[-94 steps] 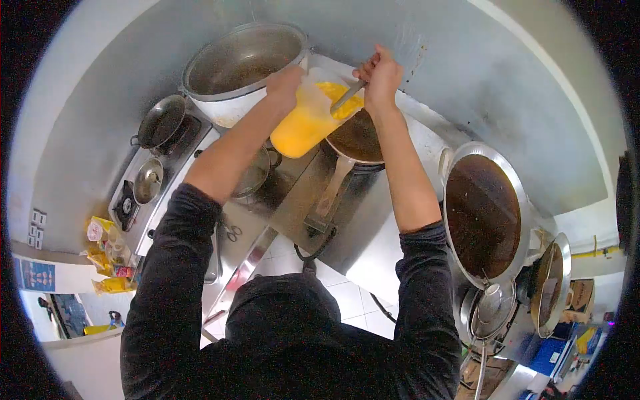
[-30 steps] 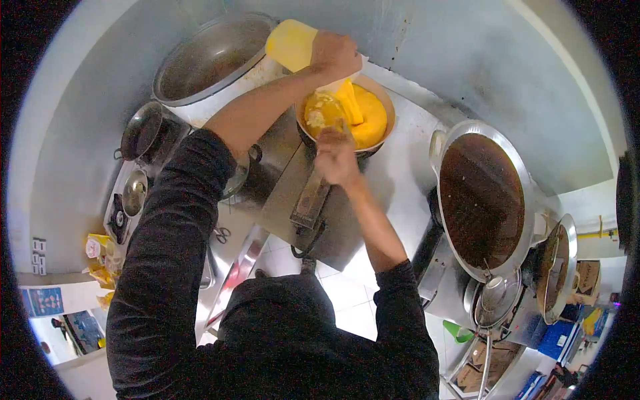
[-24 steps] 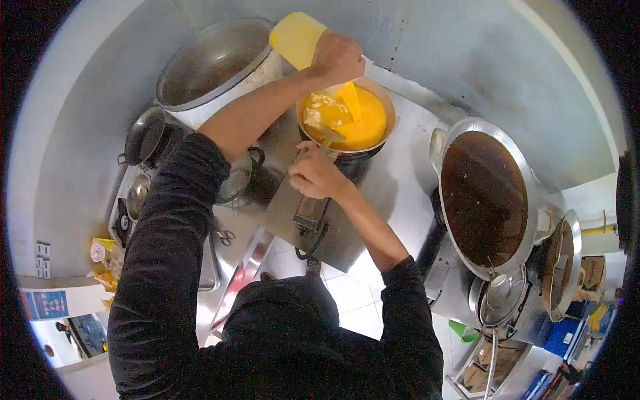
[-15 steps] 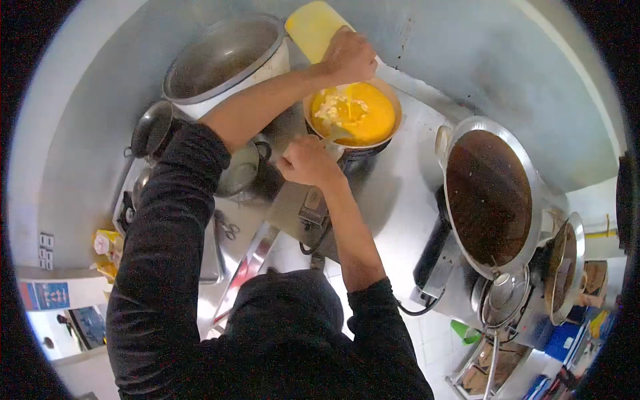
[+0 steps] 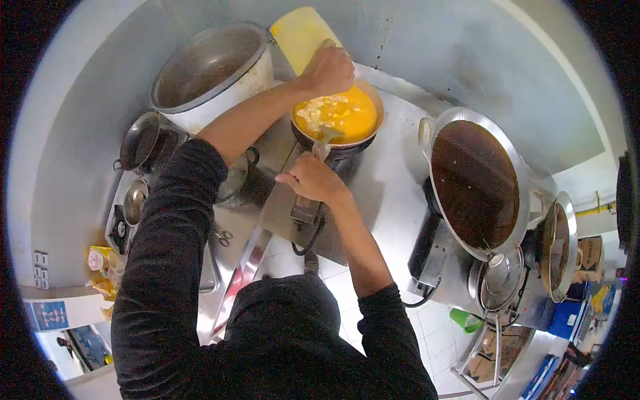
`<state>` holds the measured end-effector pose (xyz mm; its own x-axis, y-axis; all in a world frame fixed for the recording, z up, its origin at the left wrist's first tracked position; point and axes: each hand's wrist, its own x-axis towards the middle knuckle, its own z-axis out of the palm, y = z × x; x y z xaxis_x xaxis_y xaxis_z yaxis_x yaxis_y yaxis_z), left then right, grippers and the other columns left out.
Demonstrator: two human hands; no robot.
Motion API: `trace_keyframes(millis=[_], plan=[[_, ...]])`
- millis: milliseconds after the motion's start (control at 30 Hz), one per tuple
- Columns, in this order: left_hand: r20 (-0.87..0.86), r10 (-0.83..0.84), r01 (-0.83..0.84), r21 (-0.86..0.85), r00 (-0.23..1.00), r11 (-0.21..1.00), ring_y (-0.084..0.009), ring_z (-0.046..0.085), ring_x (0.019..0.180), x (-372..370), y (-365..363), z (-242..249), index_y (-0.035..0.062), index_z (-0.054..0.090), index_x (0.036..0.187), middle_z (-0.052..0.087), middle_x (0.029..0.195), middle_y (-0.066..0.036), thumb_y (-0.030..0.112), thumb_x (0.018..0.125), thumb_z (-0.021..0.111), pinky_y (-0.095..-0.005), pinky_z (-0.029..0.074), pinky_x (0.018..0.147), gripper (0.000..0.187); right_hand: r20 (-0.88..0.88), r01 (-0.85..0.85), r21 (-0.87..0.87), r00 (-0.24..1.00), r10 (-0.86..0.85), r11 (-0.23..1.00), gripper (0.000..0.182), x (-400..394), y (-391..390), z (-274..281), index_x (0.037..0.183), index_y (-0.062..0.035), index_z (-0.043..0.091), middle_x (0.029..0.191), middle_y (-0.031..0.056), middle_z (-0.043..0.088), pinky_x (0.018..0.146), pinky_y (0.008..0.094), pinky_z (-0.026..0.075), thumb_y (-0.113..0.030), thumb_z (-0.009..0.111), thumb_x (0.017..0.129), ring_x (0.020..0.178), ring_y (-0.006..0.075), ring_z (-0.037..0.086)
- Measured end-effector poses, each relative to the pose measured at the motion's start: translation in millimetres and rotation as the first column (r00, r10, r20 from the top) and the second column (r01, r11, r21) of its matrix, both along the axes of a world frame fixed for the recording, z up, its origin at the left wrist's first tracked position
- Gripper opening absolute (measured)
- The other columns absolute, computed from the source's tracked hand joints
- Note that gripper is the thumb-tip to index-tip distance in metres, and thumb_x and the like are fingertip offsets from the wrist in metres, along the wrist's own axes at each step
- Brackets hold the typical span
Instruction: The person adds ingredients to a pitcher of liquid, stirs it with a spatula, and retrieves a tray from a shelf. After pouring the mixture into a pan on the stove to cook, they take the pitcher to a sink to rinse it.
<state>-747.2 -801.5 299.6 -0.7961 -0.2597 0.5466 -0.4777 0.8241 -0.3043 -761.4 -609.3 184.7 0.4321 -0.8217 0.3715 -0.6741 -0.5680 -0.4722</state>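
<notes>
My left hand (image 5: 330,70) grips a yellow container (image 5: 303,37), tilted above the far side of a round pan (image 5: 380,110). In the pan lies a bright yellow liquid (image 5: 357,113) with pale, lumpy bits on its left side. Nearer to me, my right hand (image 5: 312,177) is closed round the handle of a spatula (image 5: 327,135), thumb pointing left. The spatula's flat head rests at the pan's near edge, touching the yellow mixture. My fingers partly hide its handle.
A large deep pot (image 5: 257,70) stands left of the pan, with smaller pans (image 5: 140,140) beside it. Scissors (image 5: 223,237) lie on the steel counter. At the right are a wide pan of dark liquid (image 5: 477,187), a strainer (image 5: 501,280) and another pan (image 5: 560,247).
The whole view has shifted, so most things sit further left. The thin yellow stream falling into the pan is no longer visible. My right thumb now sticks out more.
</notes>
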Motion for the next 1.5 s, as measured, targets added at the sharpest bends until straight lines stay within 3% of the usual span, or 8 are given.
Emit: trace_keyframes(millis=[400, 700, 967, 1100, 1200, 1233, 1333, 1500], plan=[[0.175, -0.128, 0.148, -0.107, 0.976, 0.983, -0.0164, 0.056, 0.072, -1, 10, -15, 0.0140, 0.066, 0.058, 0.060, 0.062, 0.001, 0.021, 0.066, 0.061, -0.0351, 0.036, 0.075, 0.011, -0.036, 0.000, 0.032, 0.999, 0.001, 0.999, 0.061, -7, 7, -7, 0.065, 0.0033, 0.064, 0.081, 0.0253, 0.058, 0.094, 0.0502, 0.037, -0.049, 0.046, 0.091, 0.086, 0.0422, 0.055], [0.095, -0.244, 0.258, -0.194, 0.965, 0.946, -0.0175, 0.055, 0.070, -10, 3, -23, 0.0136, 0.063, 0.057, 0.056, 0.060, 0.000, 0.022, 0.065, 0.060, -0.0343, 0.038, 0.074, 0.012, -0.083, -0.007, 0.111, 0.996, 0.017, 0.994, 0.059, -11, 11, 11, 0.066, 0.0036, 0.065, 0.082, 0.0261, 0.056, 0.089, 0.0471, 0.042, -0.048, 0.048, 0.091, 0.091, 0.0421, 0.054], [-0.222, 0.078, -0.090, -0.045, 0.972, 0.995, -0.0244, 0.060, 0.069, -12, -4, -2, 0.0082, 0.067, 0.060, 0.064, 0.065, -0.008, 0.024, 0.067, 0.061, -0.0390, 0.044, 0.071, 0.018, -0.090, 0.016, 0.101, 0.996, -0.007, 0.995, 0.057, -8, 11, 11, 0.066, 0.0035, 0.064, 0.082, 0.0237, 0.056, 0.086, 0.0467, 0.044, -0.046, 0.050, 0.091, 0.091, 0.0400, 0.055], [-0.342, 0.577, -0.426, 0.424, 0.742, 0.799, -0.0328, 0.065, 0.074, -8, -25, 17, 0.0060, 0.071, 0.068, 0.067, 0.074, -0.015, 0.032, 0.070, 0.059, -0.0441, 0.050, 0.067, 0.028, -0.098, 0.014, 0.111, 0.995, -0.003, 0.994, 0.055, -10, 9, 7, 0.068, 0.0032, 0.064, 0.085, 0.0225, 0.056, 0.085, 0.0460, 0.044, -0.045, 0.050, 0.092, 0.091, 0.0386, 0.055], [-0.496, 0.751, -0.383, 0.653, 0.436, 0.654, -0.0352, 0.065, 0.067, 11, -41, 20, 0.0055, 0.071, 0.071, 0.067, 0.072, -0.016, 0.031, 0.073, 0.055, -0.0434, 0.050, 0.061, 0.030, -0.082, 0.024, 0.118, 0.997, -0.014, 0.993, 0.054, -9, 10, 9, 0.072, 0.0034, 0.064, 0.088, 0.0222, 0.056, 0.085, 0.0456, 0.044, -0.045, 0.050, 0.092, 0.092, 0.0385, 0.054], [-0.424, 0.807, -0.360, 0.738, 0.411, 0.571, -0.0344, 0.066, 0.076, 22, -37, 26, 0.0031, 0.071, 0.075, 0.068, 0.078, -0.018, 0.035, 0.074, 0.055, -0.0418, 0.053, 0.071, 0.035, -0.077, 0.027, 0.120, 0.997, -0.017, 0.992, 0.055, -9, 10, 8, 0.073, 0.0039, 0.064, 0.089, 0.0225, 0.056, 0.085, 0.0456, 0.044, -0.046, 0.050, 0.092, 0.093, 0.0389, 0.054], [-0.366, 0.879, -0.253, 0.858, 0.306, 0.446, -0.0342, 0.067, 0.082, 43, -68, 8, -0.0032, 0.069, 0.085, 0.068, 0.090, -0.021, 0.043, 0.074, 0.055, -0.0429, 0.052, 0.075, 0.050, -0.081, 0.051, 0.169, 0.996, -0.038, 0.984, 0.059, -5, 12, 20, 0.079, 0.0072, 0.063, 0.092, 0.0267, 0.056, 0.089, 0.0470, 0.042, -0.047, 0.046, 0.093, 0.096, 0.0421, 0.054], [-0.372, 0.928, 0.319, 0.881, 0.013, 0.349, -0.0330, 0.066, 0.088, 65, -41, 31, -0.0107, 0.062, 0.096, 0.065, 0.101, -0.025, 0.033, 0.076, 0.058, -0.0406, 0.053, 0.076, 0.048, -0.118, 0.037, 0.079, 0.993, -0.028, 0.996, 0.059, -6, 9, 4, 0.078, 0.0078, 0.062, 0.090, 0.0273, 0.056, 0.088, 0.0474, 0.043, -0.048, 0.047, 0.092, 0.095, 0.0430, 0.054]])
